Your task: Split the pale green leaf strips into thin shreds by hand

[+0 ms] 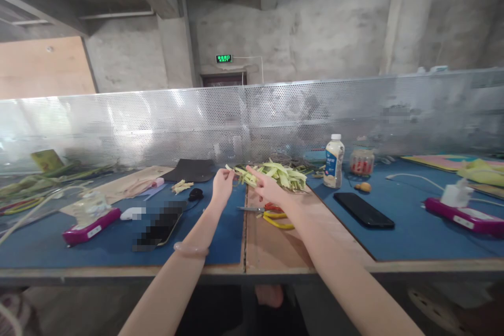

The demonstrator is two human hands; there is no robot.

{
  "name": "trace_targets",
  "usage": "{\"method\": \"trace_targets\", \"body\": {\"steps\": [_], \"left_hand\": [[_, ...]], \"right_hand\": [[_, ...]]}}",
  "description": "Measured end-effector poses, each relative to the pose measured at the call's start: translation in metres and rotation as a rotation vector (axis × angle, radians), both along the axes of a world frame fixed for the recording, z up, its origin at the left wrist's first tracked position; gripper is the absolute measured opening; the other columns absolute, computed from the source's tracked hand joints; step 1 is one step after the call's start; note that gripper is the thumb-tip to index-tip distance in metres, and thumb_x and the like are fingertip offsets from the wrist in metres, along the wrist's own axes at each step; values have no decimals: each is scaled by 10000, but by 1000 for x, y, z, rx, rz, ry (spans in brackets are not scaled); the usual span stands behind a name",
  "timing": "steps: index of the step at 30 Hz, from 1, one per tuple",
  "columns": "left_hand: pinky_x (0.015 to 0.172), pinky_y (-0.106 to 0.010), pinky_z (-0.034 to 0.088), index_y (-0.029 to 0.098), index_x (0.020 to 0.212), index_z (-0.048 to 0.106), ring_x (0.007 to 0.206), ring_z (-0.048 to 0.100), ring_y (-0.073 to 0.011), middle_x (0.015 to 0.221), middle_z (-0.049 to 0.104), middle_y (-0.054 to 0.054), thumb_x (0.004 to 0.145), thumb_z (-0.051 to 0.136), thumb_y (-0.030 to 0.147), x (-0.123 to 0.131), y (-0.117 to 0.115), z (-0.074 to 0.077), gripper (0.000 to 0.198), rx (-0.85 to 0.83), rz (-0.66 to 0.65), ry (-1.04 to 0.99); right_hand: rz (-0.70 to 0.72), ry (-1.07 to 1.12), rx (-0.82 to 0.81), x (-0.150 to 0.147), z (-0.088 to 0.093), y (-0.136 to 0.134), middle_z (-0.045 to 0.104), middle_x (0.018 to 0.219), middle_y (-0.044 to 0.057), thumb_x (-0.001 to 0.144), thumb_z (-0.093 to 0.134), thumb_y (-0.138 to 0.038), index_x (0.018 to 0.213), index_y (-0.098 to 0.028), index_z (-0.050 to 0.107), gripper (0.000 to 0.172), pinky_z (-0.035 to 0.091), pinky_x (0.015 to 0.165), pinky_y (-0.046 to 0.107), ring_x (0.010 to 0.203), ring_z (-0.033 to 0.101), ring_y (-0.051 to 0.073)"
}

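Observation:
My left hand (222, 188), with a bracelet on its wrist, pinches the end of a pale green leaf strip (230, 167) near the back of the table. To its right, my right hand (270, 189) has its index finger stretched toward the strip, the other fingers partly curled. Nothing held shows in it, and its palm side is hidden. Just behind that hand lies a pile of pale green leaf strips (289, 174) on the brown board (271, 252). Scissors with yellow and red handles (277, 220) rest below the right hand, partly covered by the forearm.
On the right stand a bottle (333, 161) and a jar (361, 161), with a black phone (363, 210) in front. Purple power strips (92, 227) lie at both sides. Left are another phone (163, 228) and a dark sheet (189, 170). A perforated metal screen (283, 115) borders the back.

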State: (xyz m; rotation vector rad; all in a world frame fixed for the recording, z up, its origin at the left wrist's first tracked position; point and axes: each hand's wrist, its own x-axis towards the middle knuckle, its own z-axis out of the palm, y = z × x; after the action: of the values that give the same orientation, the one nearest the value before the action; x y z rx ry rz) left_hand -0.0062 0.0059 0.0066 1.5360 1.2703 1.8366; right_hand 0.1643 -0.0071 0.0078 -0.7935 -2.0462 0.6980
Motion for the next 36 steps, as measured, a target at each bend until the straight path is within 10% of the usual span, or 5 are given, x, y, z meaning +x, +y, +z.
{"method": "trace_targets", "body": {"steps": [8,17,36], "left_hand": [[434,-192,378,160,891,400,541,571,-103,803,637,-72,832,408,321,3,-3,3,171,-38,-20,-17],[432,-159,302,149,885,581,513,452,-56,690,570,-1,697,570,442,8,-14,5,349,-31,-355,41],[473,-190,313,124,745,630,498,409,-65,577,528,8,626,614,451,13,-24,9,349,-57,-379,112]], "right_hand": [[-6,28,-34,1,3,-4,295,481,-97,649,403,-15,1357,-238,240,760,418,469,183,399,305,43],[35,41,-67,0,9,-7,403,508,-77,655,400,-47,1365,-231,212,757,429,473,196,410,366,57],[37,94,-88,-1,8,-7,441,551,-57,687,454,-139,1313,-226,346,641,315,474,188,469,306,67]]}}
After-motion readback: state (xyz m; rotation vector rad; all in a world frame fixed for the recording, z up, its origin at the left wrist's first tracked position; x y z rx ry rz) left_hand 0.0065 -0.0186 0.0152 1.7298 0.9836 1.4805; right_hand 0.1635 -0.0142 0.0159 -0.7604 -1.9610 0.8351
